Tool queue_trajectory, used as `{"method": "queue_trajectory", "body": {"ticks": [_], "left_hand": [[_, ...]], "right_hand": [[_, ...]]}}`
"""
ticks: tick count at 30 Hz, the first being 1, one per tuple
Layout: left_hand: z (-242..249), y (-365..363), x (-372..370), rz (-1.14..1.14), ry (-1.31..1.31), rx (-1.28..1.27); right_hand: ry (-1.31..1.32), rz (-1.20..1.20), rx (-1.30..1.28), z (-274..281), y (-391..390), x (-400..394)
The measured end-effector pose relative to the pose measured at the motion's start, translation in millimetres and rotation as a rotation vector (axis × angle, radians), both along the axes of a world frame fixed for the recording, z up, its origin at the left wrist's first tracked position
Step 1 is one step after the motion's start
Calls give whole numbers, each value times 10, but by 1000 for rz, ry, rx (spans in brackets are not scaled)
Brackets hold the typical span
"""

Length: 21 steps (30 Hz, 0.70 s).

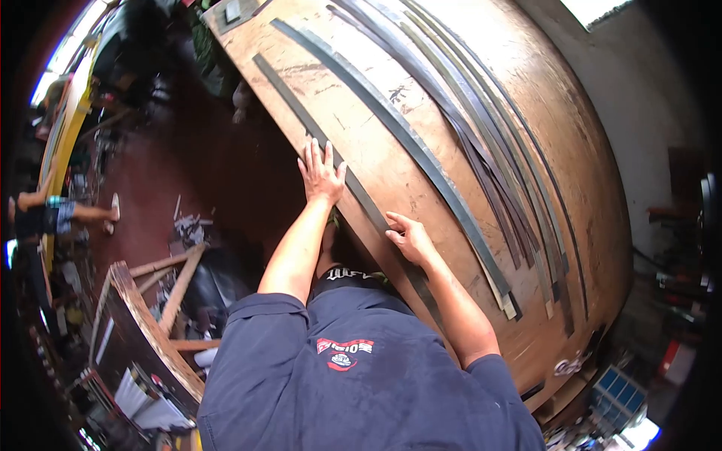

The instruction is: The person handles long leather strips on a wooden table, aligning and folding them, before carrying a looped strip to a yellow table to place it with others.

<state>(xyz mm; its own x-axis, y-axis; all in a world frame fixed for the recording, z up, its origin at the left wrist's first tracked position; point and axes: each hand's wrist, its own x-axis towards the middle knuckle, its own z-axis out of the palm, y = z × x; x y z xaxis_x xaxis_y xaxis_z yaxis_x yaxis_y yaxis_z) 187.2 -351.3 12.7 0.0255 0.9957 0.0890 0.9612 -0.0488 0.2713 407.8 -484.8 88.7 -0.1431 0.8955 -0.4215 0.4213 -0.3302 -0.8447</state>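
Note:
A long dark flat strip (289,99) runs along the near edge of the wooden table (361,113). My left hand (322,179) lies palm down across it, fingers stretched out and pressing flat near the table edge. Farther down the same strip, my right hand (412,240) is beside it with the index finger extended, the thumb apart from it and the other fingers curled. Nothing shows between those fingers. Part of the strip's lower end is hidden by my right forearm.
A wider grey-black strip (391,120) and a bundle of several long strips (481,124) lie farther across the table. A small flat block (232,10) sits at the far corner. A wooden frame (154,331) stands at lower left. Another person (64,216) is at far left.

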Motion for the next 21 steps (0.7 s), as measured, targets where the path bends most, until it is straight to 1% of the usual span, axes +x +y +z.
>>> {"method": "queue_trajectory", "body": {"ticks": [3,5,6,8,9,11,12,14,17,21], "left_hand": [[47,1,12,17,-6,-39],[32,-4,14,27,-10,-9],[52,-4,20,55,-10,-10],[92,-11,25,35,-32,-13],[107,-9,31,38,-10,-17],[101,-5,27,47,-5,-38],[94,-1,25,49,6,-56],[59,-1,27,70,15,-64],[89,-2,39,58,35,-43],[86,13,28,49,21,-50]], "right_hand": [[14,50,-43,-41,-105,140],[93,13,-39,-82,-118,170],[92,40,-42,-120,-108,184],[196,5,-63,-255,-112,197],[196,31,-66,-328,-121,198],[233,-4,-82,-466,-146,208],[235,21,-87,-486,-140,207],[288,-14,-110,-534,-156,212],[236,22,-70,-568,-147,234],[262,23,-99,-497,-120,225]]}}
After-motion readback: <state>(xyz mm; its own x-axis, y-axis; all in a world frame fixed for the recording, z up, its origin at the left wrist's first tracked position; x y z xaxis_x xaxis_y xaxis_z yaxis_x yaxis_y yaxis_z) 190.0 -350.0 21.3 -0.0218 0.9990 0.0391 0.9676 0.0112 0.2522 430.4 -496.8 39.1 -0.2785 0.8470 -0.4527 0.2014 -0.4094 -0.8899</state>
